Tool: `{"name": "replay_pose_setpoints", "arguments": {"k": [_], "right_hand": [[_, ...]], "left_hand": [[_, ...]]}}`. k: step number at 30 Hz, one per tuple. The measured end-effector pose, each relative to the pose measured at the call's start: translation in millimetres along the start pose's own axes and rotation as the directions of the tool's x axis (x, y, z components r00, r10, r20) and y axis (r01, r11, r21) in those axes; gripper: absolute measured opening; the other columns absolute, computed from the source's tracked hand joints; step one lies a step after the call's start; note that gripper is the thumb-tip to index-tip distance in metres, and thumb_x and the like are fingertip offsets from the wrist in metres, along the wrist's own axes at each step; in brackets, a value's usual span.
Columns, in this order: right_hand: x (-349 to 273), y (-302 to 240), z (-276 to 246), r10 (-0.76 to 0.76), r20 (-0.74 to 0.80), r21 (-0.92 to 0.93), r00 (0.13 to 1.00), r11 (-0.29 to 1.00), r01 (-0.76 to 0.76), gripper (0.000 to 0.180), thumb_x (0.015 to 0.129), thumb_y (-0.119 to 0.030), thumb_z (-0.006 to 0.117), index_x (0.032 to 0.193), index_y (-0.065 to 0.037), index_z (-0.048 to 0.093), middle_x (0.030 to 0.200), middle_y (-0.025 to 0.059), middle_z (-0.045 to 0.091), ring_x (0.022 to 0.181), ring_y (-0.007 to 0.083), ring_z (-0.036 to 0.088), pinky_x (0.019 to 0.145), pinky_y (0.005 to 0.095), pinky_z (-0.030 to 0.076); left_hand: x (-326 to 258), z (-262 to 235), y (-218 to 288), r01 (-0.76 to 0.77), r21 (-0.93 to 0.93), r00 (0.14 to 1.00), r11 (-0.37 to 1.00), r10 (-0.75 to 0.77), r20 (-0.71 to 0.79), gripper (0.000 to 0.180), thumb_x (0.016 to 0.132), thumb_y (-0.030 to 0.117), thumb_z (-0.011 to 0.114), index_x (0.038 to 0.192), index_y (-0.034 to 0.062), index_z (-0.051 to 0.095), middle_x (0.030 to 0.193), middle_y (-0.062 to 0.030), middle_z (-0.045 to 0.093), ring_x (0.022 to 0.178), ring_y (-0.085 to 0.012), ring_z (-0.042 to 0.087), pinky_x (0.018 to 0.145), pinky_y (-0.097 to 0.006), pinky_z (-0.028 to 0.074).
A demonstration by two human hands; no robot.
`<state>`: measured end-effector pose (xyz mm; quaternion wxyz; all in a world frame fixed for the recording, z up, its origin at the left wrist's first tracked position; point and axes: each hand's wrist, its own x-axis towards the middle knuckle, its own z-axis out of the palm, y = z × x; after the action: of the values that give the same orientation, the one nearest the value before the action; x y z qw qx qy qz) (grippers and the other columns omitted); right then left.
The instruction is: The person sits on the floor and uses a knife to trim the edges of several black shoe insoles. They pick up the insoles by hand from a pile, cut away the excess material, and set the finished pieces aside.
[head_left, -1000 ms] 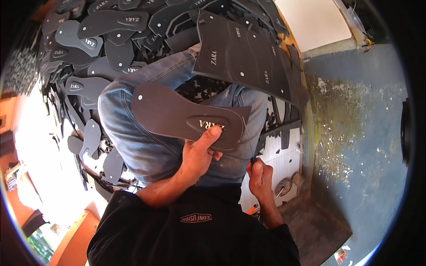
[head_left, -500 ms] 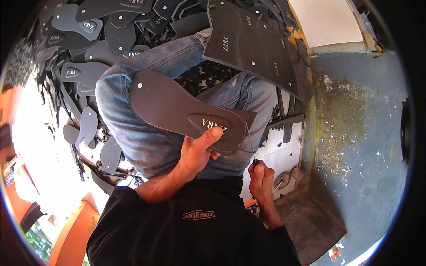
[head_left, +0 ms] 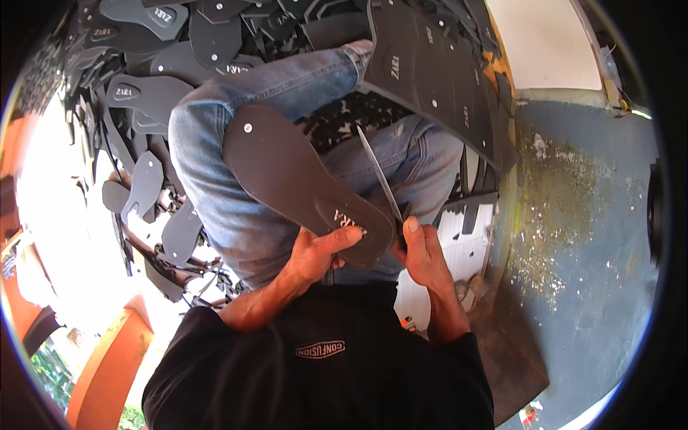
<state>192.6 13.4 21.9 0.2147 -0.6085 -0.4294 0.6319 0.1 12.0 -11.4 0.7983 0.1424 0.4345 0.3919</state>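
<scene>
A dark foam shoe insole [head_left: 283, 165] lies slanted over my lap, its wide end up at the left and its heel end near my hands. My left hand [head_left: 314, 256] grips the heel end, thumb on top by the pale lettering and fingers underneath. Just right of that heel my right hand [head_left: 424, 258] is closed on a knife [head_left: 378, 170]. Its long thin blade points up and away to the left, clear of the insole's edge. A small dark piece [head_left: 405, 210] shows by my right thumb; whether it is a foam scrap or part of the handle is unclear.
Many cut insoles [head_left: 154, 93] and foam offcuts are heaped at the far left. A large dark foam sheet [head_left: 423, 79] with moulded insole shapes rests beyond my right knee. A stained grey-blue floor [head_left: 580, 215] lies at the right, beside a dark board [head_left: 509, 365].
The knife has swung from the insole's heel edge to point up and away. My right hand has moved up toward the heel, and the insole has tilted steeper in my left hand.
</scene>
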Motion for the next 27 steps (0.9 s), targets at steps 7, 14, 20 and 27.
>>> {"name": "replay_pose_setpoints", "arguments": {"k": [7, 14, 20, 27], "right_hand": [[-20.6, 25.7, -2.1, -0.049, 0.008, -0.059, 0.999, 0.997, 0.050, 0.062, 0.094, -0.051, 0.029, 0.058, -0.004, 0.045, 0.051, 0.0003, 0.044, 0.048, 0.0088, 0.039, 0.044, 0.0253, 0.028], [11.6, 2.0, 15.1, 0.129, 0.018, 0.274, 0.991, 0.953, -0.129, 0.051, 0.093, -0.047, 0.038, 0.070, -0.003, 0.049, 0.057, -0.0009, 0.043, 0.054, 0.0097, 0.038, 0.047, 0.0260, 0.030], [4.1, 37.3, -4.5, -0.032, -0.183, 0.254, 0.983, 0.964, 0.078, 0.069, 0.092, -0.058, 0.019, 0.056, -0.005, 0.044, 0.045, -0.0002, 0.038, 0.038, 0.0090, 0.036, 0.037, 0.0239, 0.026], [5.5, 37.8, 13.2, -0.068, -0.176, 0.400, 0.982, 0.907, 0.134, 0.057, 0.093, -0.052, 0.031, 0.066, -0.004, 0.047, 0.049, -0.0007, 0.039, 0.041, 0.0080, 0.036, 0.039, 0.0235, 0.027]], "left_hand": [[-10.0, -4.1, -1.6, 0.033, 0.020, 0.999, 0.999, -0.033, -0.015, 0.027, 0.077, 0.022, 0.070, 0.093, 0.0030, 0.060, 0.069, -0.0022, 0.060, 0.046, -0.0057, 0.049, 0.037, -0.018, 0.036], [-19.9, -7.3, 14.6, 0.045, 0.115, 0.998, 0.992, -0.049, 0.035, 0.031, 0.076, 0.021, 0.071, 0.099, 0.0034, 0.060, 0.073, -0.0016, 0.061, 0.048, -0.0055, 0.050, 0.037, -0.018, 0.036], [5.5, 20.2, 145.5, -0.547, 0.640, 0.837, 0.540, 0.381, 0.394, 0.046, 0.073, 0.023, 0.074, 0.109, 0.0009, 0.056, 0.090, -0.0067, 0.060, 0.083, -0.0160, 0.058, 0.071, -0.028, 0.048], [133.6, -20.4, 320.3, -0.689, 0.456, 0.571, 0.564, 0.809, -0.140, 0.051, 0.082, 0.044, 0.062, 0.105, -0.0001, 0.056, 0.094, -0.0127, 0.061, 0.079, -0.0191, 0.060, 0.070, -0.030, 0.050]]}}
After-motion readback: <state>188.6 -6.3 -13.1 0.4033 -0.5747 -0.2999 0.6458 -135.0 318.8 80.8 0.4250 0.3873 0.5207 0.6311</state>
